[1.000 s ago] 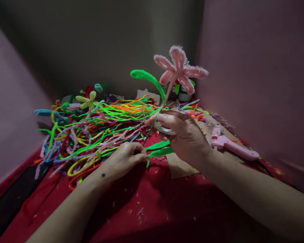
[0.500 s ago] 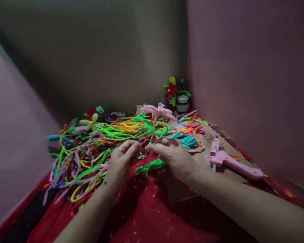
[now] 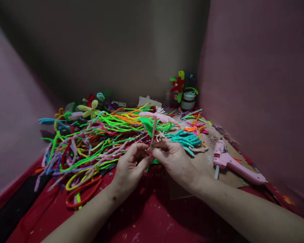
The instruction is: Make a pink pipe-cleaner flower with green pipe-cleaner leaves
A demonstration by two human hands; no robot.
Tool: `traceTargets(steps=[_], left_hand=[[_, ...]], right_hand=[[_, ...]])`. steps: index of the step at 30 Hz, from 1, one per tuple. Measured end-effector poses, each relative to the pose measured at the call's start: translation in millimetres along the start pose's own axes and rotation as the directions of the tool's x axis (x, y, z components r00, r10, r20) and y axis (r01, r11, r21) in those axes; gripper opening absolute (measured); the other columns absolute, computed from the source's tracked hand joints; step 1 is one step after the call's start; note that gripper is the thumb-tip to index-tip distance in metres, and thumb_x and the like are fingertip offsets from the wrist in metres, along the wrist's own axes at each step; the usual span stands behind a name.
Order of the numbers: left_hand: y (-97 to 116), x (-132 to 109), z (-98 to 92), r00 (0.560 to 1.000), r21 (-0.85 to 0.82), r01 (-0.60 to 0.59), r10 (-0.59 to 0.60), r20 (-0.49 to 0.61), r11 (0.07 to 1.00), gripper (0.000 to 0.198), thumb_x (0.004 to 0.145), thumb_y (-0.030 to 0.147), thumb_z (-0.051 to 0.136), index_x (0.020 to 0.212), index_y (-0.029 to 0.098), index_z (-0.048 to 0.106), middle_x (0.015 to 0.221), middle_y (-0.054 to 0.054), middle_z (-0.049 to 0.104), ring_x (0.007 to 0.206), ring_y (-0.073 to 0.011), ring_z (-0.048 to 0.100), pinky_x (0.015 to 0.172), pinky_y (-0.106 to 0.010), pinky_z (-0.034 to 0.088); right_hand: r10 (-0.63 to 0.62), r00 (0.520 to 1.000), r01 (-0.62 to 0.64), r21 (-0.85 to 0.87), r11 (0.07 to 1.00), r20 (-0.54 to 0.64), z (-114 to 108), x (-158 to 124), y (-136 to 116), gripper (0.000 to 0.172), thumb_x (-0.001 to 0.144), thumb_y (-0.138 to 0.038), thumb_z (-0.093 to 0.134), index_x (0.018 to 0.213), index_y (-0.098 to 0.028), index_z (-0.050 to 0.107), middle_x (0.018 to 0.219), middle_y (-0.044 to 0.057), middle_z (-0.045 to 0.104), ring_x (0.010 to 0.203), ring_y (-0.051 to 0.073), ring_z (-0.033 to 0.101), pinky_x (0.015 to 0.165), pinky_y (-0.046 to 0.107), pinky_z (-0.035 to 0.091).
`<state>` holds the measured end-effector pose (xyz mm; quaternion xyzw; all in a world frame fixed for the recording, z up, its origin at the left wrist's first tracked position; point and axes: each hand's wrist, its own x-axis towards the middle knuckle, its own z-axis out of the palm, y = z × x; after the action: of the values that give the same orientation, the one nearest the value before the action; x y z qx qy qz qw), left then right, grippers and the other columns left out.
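A pink pipe-cleaner flower [image 3: 164, 117] with white stamens stands upright above my hands, its thin stem running down between my fingertips. My right hand [image 3: 176, 160] pinches the stem just under the bloom with thumb and forefinger. From the other side, my left hand [image 3: 131, 165] closes its thumb and forefinger on the stem at the same spot; the fingertips of both hands nearly meet. A green pipe-cleaner leaf [image 3: 147, 126] shows beside the stem. Below, the stem's lower end and other green pieces are mostly hidden by my fingers.
Many coloured pipe cleaners [image 3: 91, 148] lie heaped to the left. Turquoise pieces [image 3: 183, 138] rest on cardboard [image 3: 205, 168] at the right, near a pink glue gun [image 3: 233, 163]. Finished flowers stand by a white-lidded jar [image 3: 188, 100] at the back. Red cloth [image 3: 152, 219] covers the front.
My left hand has moved right, from a pinch beside the stem to the stem itself. The flower sits slightly lower, and the view has shifted a little.
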<state>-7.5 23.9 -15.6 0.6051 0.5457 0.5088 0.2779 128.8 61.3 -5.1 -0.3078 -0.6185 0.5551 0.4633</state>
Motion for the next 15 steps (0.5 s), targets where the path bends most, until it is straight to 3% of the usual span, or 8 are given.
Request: traceTargets(steps=[2, 4, 7, 9, 12, 15], left_hand=[[-4.7, -1.8, -2.7, 0.984, 0.269, -0.168, 0.178, -0.011, 0.948, 0.013, 0.078, 0.023, 0.058, 0.09, 0.021, 0.057, 0.076, -0.001, 0.063, 0.068, -0.0139, 0.057, 0.066, -0.025, 0.044], [-9.1, -3.4, -6.4, 0.944, 0.475, -0.309, 0.328, 0.046, 0.824, 0.012, 0.081, 0.021, 0.053, 0.091, 0.02, 0.059, 0.079, -0.004, 0.065, 0.071, -0.0154, 0.058, 0.069, -0.027, 0.043], [-12.9, -4.9, -11.3, 0.889, 0.613, -0.427, 0.433, 0.15, 0.665, 0.015, 0.083, 0.019, 0.048, 0.09, 0.019, 0.061, 0.076, -0.007, 0.065, 0.072, -0.0179, 0.059, 0.07, -0.029, 0.041], [-12.4, -5.3, -13.0, 0.88, 0.638, -0.445, 0.44, 0.18, 0.628, 0.017, 0.083, 0.019, 0.046, 0.088, 0.02, 0.062, 0.072, -0.006, 0.064, 0.069, -0.0183, 0.058, 0.07, -0.03, 0.041], [-5.6, -5.3, -12.8, 0.92, 0.582, -0.375, 0.368, 0.136, 0.721, 0.018, 0.084, 0.021, 0.044, 0.079, 0.021, 0.062, 0.065, -0.004, 0.06, 0.062, -0.0158, 0.055, 0.065, -0.028, 0.04], [6.4, -4.8, -10.6, 0.981, 0.32, -0.196, 0.188, 0.057, 0.927, 0.017, 0.084, 0.023, 0.045, 0.075, 0.02, 0.059, 0.058, 0.001, 0.053, 0.054, -0.0121, 0.049, 0.056, -0.024, 0.038]], right_hand=[[-0.006, 1.0, 0.007, -0.008, 1.0, 0.028, 1.0, -0.8, 4.1, 0.018, 0.074, -0.018, 0.05, 0.069, -0.016, 0.067, 0.065, 0.0, 0.06, 0.067, 0.013, 0.052, 0.065, 0.024, 0.041], [-0.016, 0.999, 0.018, -0.051, 0.999, 0.04, 1.5, -1.8, 6.7, 0.018, 0.076, -0.021, 0.05, 0.067, -0.017, 0.065, 0.065, 0.0, 0.059, 0.066, 0.013, 0.051, 0.064, 0.024, 0.041], [-0.069, 0.998, 0.068, -0.228, 0.971, 0.005, 1.5, -3.5, 5.4, 0.021, 0.078, -0.021, 0.049, 0.061, -0.017, 0.061, 0.063, 0.0, 0.058, 0.063, 0.013, 0.05, 0.062, 0.025, 0.039], [-0.121, 0.993, 0.111, -0.377, 0.919, -0.005, 1.3, -4.9, 1.6, 0.023, 0.079, -0.023, 0.049, 0.06, -0.018, 0.06, 0.062, 0.001, 0.058, 0.063, 0.014, 0.051, 0.063, 0.026, 0.038], [-0.17, 0.985, 0.146, -0.526, 0.838, 0.003, 2.0, -7.4, -4.4, 0.023, 0.08, -0.024, 0.05, 0.06, -0.019, 0.061, 0.062, 0.002, 0.059, 0.063, 0.016, 0.053, 0.066, 0.028, 0.039], [-0.183, 0.983, 0.153, -0.498, 0.854, -0.011, 5.2, -8.9, -6.2, 0.019, 0.081, -0.026, 0.052, 0.069, -0.02, 0.066, 0.072, 0.004, 0.064, 0.07, 0.017, 0.056, 0.071, 0.029, 0.04]])
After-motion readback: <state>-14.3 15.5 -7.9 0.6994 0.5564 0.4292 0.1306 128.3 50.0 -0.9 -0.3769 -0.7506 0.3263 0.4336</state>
